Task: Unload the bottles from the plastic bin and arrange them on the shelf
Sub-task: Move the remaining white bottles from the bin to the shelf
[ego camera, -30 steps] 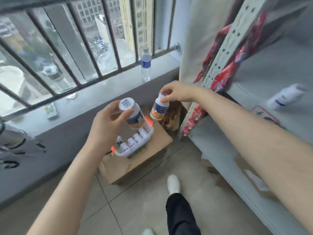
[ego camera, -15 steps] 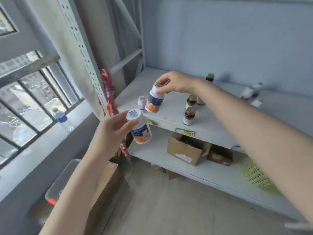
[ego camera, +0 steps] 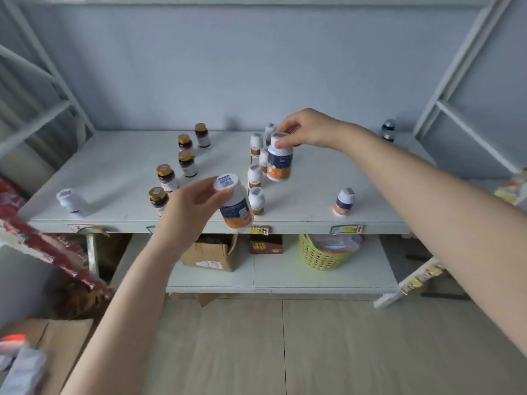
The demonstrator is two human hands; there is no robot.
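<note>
My right hand (ego camera: 306,129) grips by its cap a white bottle with a blue and orange label (ego camera: 280,162), held upright over the middle of the white shelf (ego camera: 119,172). My left hand (ego camera: 191,208) holds a matching bottle (ego camera: 235,202), tilted, just in front of the shelf's front edge. Several dark bottles with gold caps (ego camera: 186,162) stand at the shelf's left middle. Several small white bottles (ego camera: 254,175) stand in a column at the centre. A corner of the plastic bin (ego camera: 12,342) shows blurred at the bottom left.
A white bottle (ego camera: 71,201) lies at the shelf's left front and another (ego camera: 344,201) stands at the right front. Two dark bottles (ego camera: 388,130) are at the back right. The lower shelf holds a cardboard box (ego camera: 209,253) and a green basket (ego camera: 322,255).
My view has swung from the window and bin round to face the shelf squarely. Both hands have carried their bottles up to it, the right one farther in over the shelf.
</note>
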